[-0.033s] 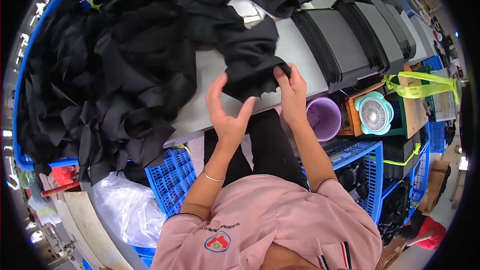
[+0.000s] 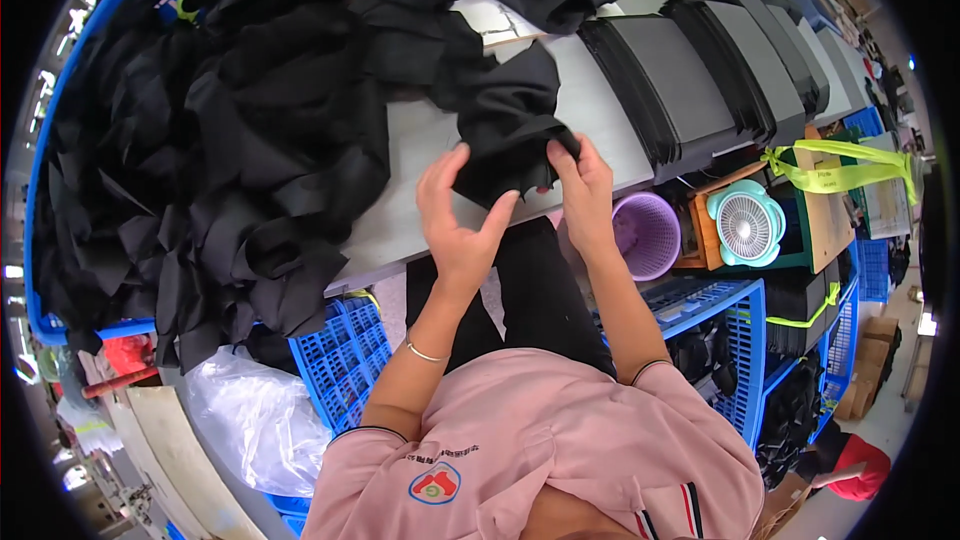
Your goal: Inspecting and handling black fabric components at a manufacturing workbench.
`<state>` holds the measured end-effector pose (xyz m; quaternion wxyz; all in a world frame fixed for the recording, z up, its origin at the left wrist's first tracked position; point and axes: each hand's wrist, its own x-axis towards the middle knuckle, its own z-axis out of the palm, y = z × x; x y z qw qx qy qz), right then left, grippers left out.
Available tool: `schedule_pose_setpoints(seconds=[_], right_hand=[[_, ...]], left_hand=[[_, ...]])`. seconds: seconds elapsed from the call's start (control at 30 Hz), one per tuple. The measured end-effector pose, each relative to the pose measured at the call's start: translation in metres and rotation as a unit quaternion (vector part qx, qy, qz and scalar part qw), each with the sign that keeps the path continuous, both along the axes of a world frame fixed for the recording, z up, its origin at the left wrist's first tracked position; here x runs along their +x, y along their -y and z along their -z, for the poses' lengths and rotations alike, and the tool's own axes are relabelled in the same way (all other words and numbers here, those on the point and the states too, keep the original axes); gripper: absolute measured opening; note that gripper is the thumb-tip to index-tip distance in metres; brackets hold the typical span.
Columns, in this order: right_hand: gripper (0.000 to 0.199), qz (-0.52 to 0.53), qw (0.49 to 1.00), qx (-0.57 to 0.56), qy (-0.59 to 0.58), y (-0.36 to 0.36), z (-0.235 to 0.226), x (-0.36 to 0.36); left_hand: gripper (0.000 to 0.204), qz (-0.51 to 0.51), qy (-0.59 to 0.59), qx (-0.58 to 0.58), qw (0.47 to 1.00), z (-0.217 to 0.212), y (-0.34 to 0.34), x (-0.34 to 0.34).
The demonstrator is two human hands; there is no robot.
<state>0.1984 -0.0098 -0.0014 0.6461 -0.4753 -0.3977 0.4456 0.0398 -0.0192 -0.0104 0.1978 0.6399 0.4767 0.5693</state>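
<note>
Above the near edge of the grey table, a crumpled piece of black fabric (image 2: 508, 105) hangs from my right hand (image 2: 583, 180). The thumb of that hand presses the fabric's right edge against the fingers. My left hand (image 2: 452, 205) is at the fabric's lower left side, its thumb and fingers wide apart, with the fingertips close to the cloth. Whether they touch it I cannot tell. Behind the piece, it overlaps more black fabric. A large heap of black fabric pieces (image 2: 270, 130) covers the left part of the table.
Stacks of flat black pieces (image 2: 675, 80) lie on the table (image 2: 405, 155) at the right. A purple basket (image 2: 645, 235) and a turquoise fan (image 2: 747, 224) stand beyond my right forearm. Blue crates (image 2: 345, 355) flank my legs. Clear plastic (image 2: 255, 420) lies at the lower left. Another person (image 2: 855, 470) is far right.
My left hand has shifted slightly to the right, and the fabric's lower left part has drawn in a little. My right hand keeps its hold.
</note>
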Motion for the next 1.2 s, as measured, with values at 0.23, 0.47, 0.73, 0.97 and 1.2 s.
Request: schedule_pose_setpoints(seconds=[0.23, 0.47, 0.73, 0.97, 1.2], right_hand=[[0.041, 0.239, 0.878, -0.048, 0.413, 0.053, 0.023, 0.018], [0.019, 0.068, 0.826, 0.077, 0.554, 0.055, 0.028, 0.011], [0.026, -0.062, 0.980, 0.030, -0.189, 0.030, 0.034, 0.035], [0.053, -0.028, 0.933, -0.093, -0.346, -0.013, 0.023, 0.015], [0.056, -0.067, 0.963, -0.007, -0.263, 0.023, 0.016, 0.008]], left_hand=[[0.022, 0.070, -0.099, -0.037, 0.992, 0.021, -0.021, 0.030], [0.013, 0.168, -0.090, 0.020, 0.981, -0.010, -0.011, 0.049], [0.012, 0.364, 0.046, -0.126, 0.922, -0.025, 0.053, 0.050], [0.010, 0.486, 0.065, -0.157, 0.857, -0.031, 0.092, 0.041], [0.024, 0.303, 0.135, -0.134, 0.934, -0.043, 0.061, 0.029]])
